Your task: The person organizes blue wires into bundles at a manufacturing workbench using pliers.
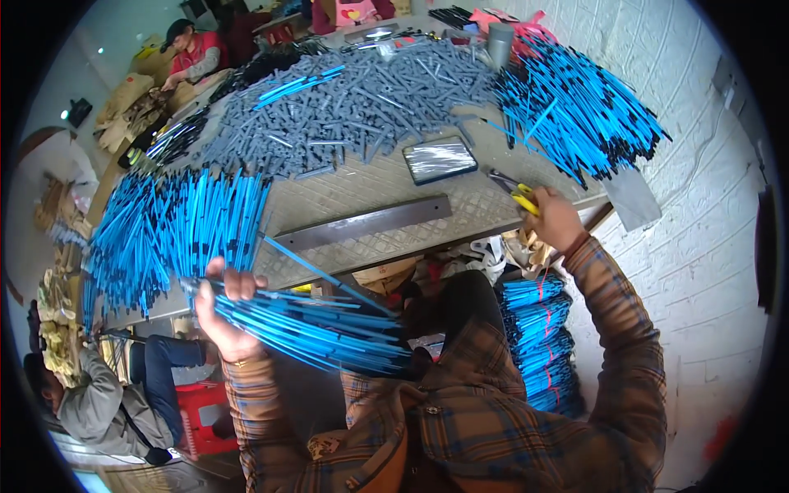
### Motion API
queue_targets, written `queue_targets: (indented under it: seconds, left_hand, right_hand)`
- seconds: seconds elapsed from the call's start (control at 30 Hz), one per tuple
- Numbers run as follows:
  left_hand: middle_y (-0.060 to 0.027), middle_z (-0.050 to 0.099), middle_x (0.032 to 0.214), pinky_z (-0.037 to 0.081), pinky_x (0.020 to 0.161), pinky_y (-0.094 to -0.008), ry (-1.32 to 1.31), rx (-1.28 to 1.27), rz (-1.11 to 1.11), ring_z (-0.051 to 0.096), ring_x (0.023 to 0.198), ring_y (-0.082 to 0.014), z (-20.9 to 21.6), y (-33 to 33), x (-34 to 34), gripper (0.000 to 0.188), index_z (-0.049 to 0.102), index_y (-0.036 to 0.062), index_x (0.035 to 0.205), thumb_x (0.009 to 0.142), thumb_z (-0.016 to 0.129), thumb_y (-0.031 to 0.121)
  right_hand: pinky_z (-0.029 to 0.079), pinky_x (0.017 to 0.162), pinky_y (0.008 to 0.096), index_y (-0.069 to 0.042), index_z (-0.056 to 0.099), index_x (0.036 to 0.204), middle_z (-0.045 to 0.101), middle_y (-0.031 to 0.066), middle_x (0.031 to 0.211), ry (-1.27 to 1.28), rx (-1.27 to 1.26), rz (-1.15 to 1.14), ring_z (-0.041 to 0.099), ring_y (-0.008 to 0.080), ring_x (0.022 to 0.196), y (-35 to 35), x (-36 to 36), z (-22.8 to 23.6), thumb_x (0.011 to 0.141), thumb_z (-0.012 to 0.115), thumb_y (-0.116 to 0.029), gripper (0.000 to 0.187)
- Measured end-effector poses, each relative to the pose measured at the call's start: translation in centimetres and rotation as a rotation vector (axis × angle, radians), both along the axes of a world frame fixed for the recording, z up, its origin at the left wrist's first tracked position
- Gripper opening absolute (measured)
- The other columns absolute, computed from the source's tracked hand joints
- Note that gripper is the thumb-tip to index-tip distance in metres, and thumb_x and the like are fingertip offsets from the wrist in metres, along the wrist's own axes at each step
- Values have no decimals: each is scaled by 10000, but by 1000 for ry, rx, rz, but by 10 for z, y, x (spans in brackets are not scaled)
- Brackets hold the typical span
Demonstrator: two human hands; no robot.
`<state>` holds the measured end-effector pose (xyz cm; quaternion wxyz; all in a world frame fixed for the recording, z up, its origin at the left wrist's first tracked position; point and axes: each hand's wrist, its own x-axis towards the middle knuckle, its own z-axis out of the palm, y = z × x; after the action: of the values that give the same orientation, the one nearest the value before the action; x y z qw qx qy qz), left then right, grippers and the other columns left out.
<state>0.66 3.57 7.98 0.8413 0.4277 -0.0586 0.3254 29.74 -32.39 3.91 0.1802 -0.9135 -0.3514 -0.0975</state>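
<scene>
My left hand [222, 320] is closed around one end of a bundle of thin blue rods [320, 329] with dark ends. The bundle fans out to the right above my lap, and one rod sticks up apart from the others. At the table's right side, my right hand [555, 220] grips the yellow handles of a pair of pliers [519, 194]. The pliers' jaws point toward the far left, over the tabletop. Left of them lies a dark shallow tray [441, 159] of short silvery pins. A flat metal bar [370, 222] rests along the table's near side.
Grey plastic pieces [345, 103] form a large heap across the table. Blue rods lie piled at left [177, 222] and right [579, 107]. Tied rod bundles [538, 345] are stacked below, beside the white wall [699, 271]. Co-workers sit at far left [193, 53] and lower left [107, 403].
</scene>
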Motion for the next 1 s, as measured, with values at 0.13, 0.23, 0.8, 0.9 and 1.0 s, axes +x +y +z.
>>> queue_targets:
  seconds: [0.13,0.23,0.8,0.9,1.0]
  left_hand:
    - [-4,506,702,426,747,-337,-59,-433,60,481,689,-170,2,-11,11,348,567,38,1031,846,541,332]
    - [4,518,715,434,741,-352,-33,-649,33,499,721,-167,-15,-25,20,364,581,58,1028,838,547,367]
    - [-50,590,788,461,661,-293,317,-420,144,549,731,-163,-125,-72,-18,273,586,29,932,854,559,289]
    - [-72,611,808,457,675,-272,631,-59,355,560,726,-154,-72,-83,-20,237,600,2,901,876,539,230]
    - [-101,628,837,456,686,-264,529,288,-387,574,734,-148,-40,-72,-40,215,628,-41,860,881,538,153]
  right_hand:
    - [384,860,458,-35,481,1161,519,163,1078,-283,129,314,477,367,1022,29,-11,-7,713,700,-235,538]
    - [367,935,406,-35,408,1257,468,163,1218,254,345,704,459,297,1111,89,-71,-30,786,639,-291,583]
    - [425,855,356,-39,537,1086,538,139,1092,817,518,1390,526,303,1027,147,-124,-1,784,607,-240,370]
    - [444,813,335,-30,559,1051,545,135,1057,965,323,1402,555,278,961,142,-124,-16,785,589,-269,359]
    - [446,798,328,-22,561,1047,548,140,1056,1167,112,1421,559,273,938,143,-136,-29,757,614,-269,384]
